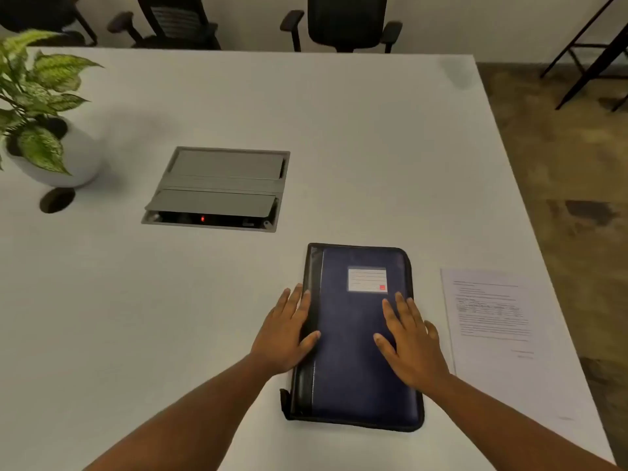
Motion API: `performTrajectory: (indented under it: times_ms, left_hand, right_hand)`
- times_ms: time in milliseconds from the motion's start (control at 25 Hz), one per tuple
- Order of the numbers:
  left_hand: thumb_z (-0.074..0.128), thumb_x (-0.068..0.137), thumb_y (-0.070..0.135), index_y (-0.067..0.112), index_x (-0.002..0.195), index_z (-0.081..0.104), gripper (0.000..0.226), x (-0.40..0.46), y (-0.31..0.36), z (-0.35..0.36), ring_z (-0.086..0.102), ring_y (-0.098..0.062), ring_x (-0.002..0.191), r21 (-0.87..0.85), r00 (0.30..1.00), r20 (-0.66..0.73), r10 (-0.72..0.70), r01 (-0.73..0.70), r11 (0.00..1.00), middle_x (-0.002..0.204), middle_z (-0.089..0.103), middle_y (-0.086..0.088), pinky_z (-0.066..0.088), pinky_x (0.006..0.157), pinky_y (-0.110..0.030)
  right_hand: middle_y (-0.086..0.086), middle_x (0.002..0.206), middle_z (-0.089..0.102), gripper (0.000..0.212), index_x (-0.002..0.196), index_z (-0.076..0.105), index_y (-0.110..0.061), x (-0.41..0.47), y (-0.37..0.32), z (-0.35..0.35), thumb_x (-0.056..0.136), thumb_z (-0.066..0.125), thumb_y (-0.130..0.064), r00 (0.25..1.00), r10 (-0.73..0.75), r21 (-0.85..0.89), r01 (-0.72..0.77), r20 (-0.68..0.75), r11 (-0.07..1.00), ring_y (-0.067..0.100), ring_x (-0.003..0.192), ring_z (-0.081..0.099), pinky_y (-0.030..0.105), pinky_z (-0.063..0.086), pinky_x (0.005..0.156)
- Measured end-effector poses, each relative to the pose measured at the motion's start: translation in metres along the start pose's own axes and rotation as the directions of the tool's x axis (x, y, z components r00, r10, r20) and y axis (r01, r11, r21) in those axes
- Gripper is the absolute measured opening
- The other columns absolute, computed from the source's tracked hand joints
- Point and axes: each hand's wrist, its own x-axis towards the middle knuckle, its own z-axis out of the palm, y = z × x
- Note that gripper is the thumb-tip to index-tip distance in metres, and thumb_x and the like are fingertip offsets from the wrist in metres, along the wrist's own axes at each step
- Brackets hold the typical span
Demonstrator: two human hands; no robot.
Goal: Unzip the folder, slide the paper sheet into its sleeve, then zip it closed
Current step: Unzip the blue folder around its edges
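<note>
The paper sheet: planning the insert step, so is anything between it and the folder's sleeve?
Yes. The folder is closed, both hands lying flat on its cover: left hand, right hand. The paper sheet lies beside it, with bare table between.

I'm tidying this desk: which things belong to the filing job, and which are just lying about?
Job: folder, paper sheet, left hand, right hand.
Lying about: potted plant, cable box, chairs.
</note>
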Motion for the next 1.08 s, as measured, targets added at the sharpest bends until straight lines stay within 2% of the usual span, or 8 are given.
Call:
performTrajectory:
  times_ms: [120, 320, 480, 600, 840, 960, 1000, 1080]
  left_hand:
    - [0.026, 0.094, 0.073, 0.029, 0.161, 0.0, 0.084, 0.004, -0.001, 0.013, -0.007, -0.022, 0.155, -0.032, 0.995, 0.09, -0.034, 0.037, 0.999, 0.168, -0.013, 0.006, 0.012, 0.125, -0.04]
    - [0.046, 0.096, 0.062, 0.029, 0.16, 0.015, 0.079, 0.008, -0.002, 0.028, 0.01, -0.015, 0.154, -0.166, 0.992, 0.11, -0.062, 0.08, 0.983, 0.169, -0.003, 0.01, 0.026, 0.12, -0.033]
    - [0.061, 0.09, 0.057, 0.024, 0.157, 0.031, 0.081, 0.014, -0.004, 0.03, 0.02, -0.015, 0.151, -0.24, 0.993, 0.09, -0.075, 0.095, 0.966, 0.168, 0.007, 0.01, 0.031, 0.119, -0.032]
    - [0.07, 0.083, 0.058, 0.021, 0.15, 0.046, 0.081, 0.023, -0.009, 0.024, 0.032, -0.016, 0.144, -0.254, 0.992, 0.103, -0.077, 0.101, 0.962, 0.163, 0.018, 0.009, 0.038, 0.114, -0.034]
    - [0.064, 0.091, 0.05, 0.022, 0.113, 0.072, 0.036, 0.037, -0.009, 0.014, 0.051, -0.023, 0.127, -0.196, 0.999, -0.03, -0.012, 0.006, 0.981, 0.149, 0.043, 0.003, 0.05, 0.093, -0.035]
    - [0.069, 0.09, 0.04, 0.021, 0.093, 0.069, 0.02, 0.062, -0.008, -0.002, 0.046, -0.025, 0.128, -0.169, 1.0, -0.014, 0.024, -0.026, 0.985, 0.139, 0.05, 0.004, 0.048, 0.092, -0.036]
    - [0.072, 0.088, 0.038, 0.021, 0.097, 0.066, 0.02, 0.072, -0.008, -0.009, 0.045, -0.026, 0.127, -0.176, 1.0, -0.003, 0.025, -0.025, 0.984, 0.138, 0.049, 0.004, 0.048, 0.092, -0.036]
    - [0.078, 0.082, 0.036, 0.022, 0.122, 0.055, 0.048, 0.098, -0.009, -0.023, 0.042, -0.029, 0.129, -0.189, 1.0, 0.015, -0.008, 0.011, 0.982, 0.143, 0.041, 0.001, 0.047, 0.094, -0.039]
  right_hand:
    - [-0.007, 0.161, -0.021, 0.083, 0.155, -0.006, -0.033, 0.008, 0.011, 0.015, 0.086, 0.013, -0.075, 0.988, 0.063, 0.005, -0.064, 0.14, 0.998, 0.024, 0.152, -0.005, 0.048, 0.023, 0.118]
    - [-0.002, 0.165, 0.011, 0.083, 0.154, 0.021, -0.032, 0.019, 0.016, 0.02, 0.085, 0.045, -0.073, 0.979, 0.101, 0.001, -0.103, 0.176, 0.995, 0.027, 0.15, 0.015, 0.044, 0.036, 0.112]
    - [-0.003, 0.152, 0.034, 0.084, 0.14, 0.041, -0.033, 0.036, 0.021, 0.01, 0.07, 0.062, -0.075, 0.985, 0.068, -0.004, -0.068, 0.161, 0.998, 0.023, 0.134, 0.037, 0.038, 0.05, 0.097]
    - [-0.006, 0.135, 0.045, 0.077, 0.13, 0.047, -0.034, 0.051, 0.022, 0.001, 0.068, 0.066, -0.075, 0.985, 0.057, -0.032, -0.053, 0.16, 0.998, 0.018, 0.117, 0.046, 0.031, 0.052, 0.086]
    - [-0.006, 0.112, 0.055, 0.047, 0.099, 0.051, -0.032, 0.075, 0.017, -0.015, 0.073, 0.071, -0.065, 0.98, 0.065, -0.036, -0.059, 0.188, 0.998, 0.013, 0.092, 0.052, 0.026, 0.048, 0.071]
    - [-0.003, 0.104, 0.058, 0.035, 0.089, 0.049, -0.03, 0.093, 0.016, -0.026, 0.078, 0.072, -0.054, 0.978, 0.054, 0.002, -0.056, 0.2, 0.998, 0.015, 0.086, 0.055, 0.03, 0.051, 0.07]
    - [-0.002, 0.106, 0.058, 0.032, 0.091, 0.052, -0.028, 0.1, 0.015, -0.029, 0.08, 0.071, -0.051, 0.981, 0.039, 0.018, -0.044, 0.188, 0.999, 0.017, 0.09, 0.056, 0.031, 0.051, 0.071]
    - [0.0, 0.116, 0.057, 0.035, 0.108, 0.059, -0.024, 0.117, 0.011, -0.035, 0.082, 0.07, -0.045, 0.989, -0.006, 0.067, -0.004, 0.148, 0.998, 0.021, 0.102, 0.054, 0.035, 0.051, 0.078]
